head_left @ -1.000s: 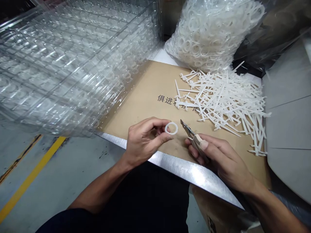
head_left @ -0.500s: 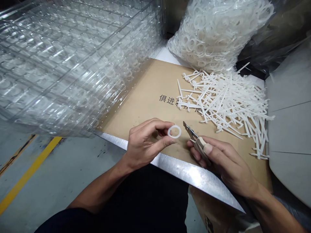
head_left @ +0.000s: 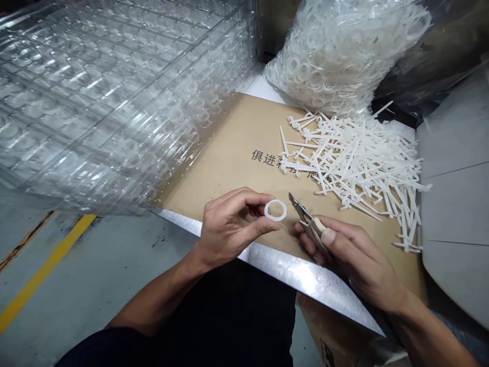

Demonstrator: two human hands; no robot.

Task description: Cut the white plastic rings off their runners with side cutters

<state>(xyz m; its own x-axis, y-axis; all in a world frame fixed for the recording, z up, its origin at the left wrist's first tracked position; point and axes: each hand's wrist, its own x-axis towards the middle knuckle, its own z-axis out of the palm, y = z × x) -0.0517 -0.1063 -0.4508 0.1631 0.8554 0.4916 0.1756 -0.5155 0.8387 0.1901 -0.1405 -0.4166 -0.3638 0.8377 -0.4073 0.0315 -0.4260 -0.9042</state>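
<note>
Stacked clear trays (head_left: 95, 102), seemingly, beside bagged white rings (head_left: 336, 61)

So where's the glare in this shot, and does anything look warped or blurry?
In the head view, hard glare streaks the metal sheet edge and sparkles across the clear plastic trays; the wide lens seems to bow the trays' lines, while the white plastic ring looks sharp.

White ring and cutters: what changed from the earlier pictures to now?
The left hand brought the white plastic ring a little closer to the small cutters in the right hand; nothing was taken or let go. The loose white pieces and clear trays stayed put.
</note>
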